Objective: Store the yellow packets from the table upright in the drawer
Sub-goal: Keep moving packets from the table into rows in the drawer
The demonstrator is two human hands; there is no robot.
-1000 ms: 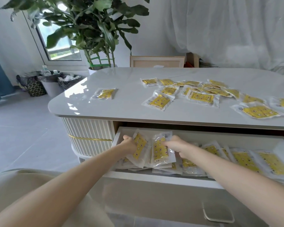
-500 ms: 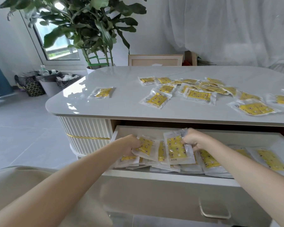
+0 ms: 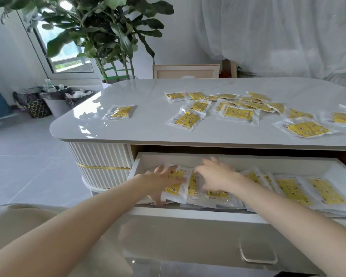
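Observation:
Below the white table (image 3: pixel 148 126) the drawer (image 3: pixel 188 214) stands pulled out. Yellow packets in clear wrap lean in a row along it (image 3: pixel 326 191). At the drawer's left end my left hand (image 3: pixel 161 181) grips a leaning packet (image 3: pixel 175 189), fingers spread over its face and thumb at its lower edge. My right hand (image 3: pixel 215 174) is beside it, blurred, fingers apart over the neighbouring packets and holding nothing. Several more yellow packets lie flat on the tabletop (image 3: pixel 186 119), one apart at the left (image 3: pixel 119 113).
A big potted plant (image 3: pixel 108 37) stands behind the table's left corner. Waste bins (image 3: pixel 54 96) sit on the floor at the left. A wooden frame (image 3: pixel 186 71) and a white curtain are behind the table. The drawer front has a recessed handle (image 3: pixel 258 252).
My right hand let go of the packet it held upright and now hovers open over the row. My left hand flattened onto the left packets. The camera view shifted slightly.

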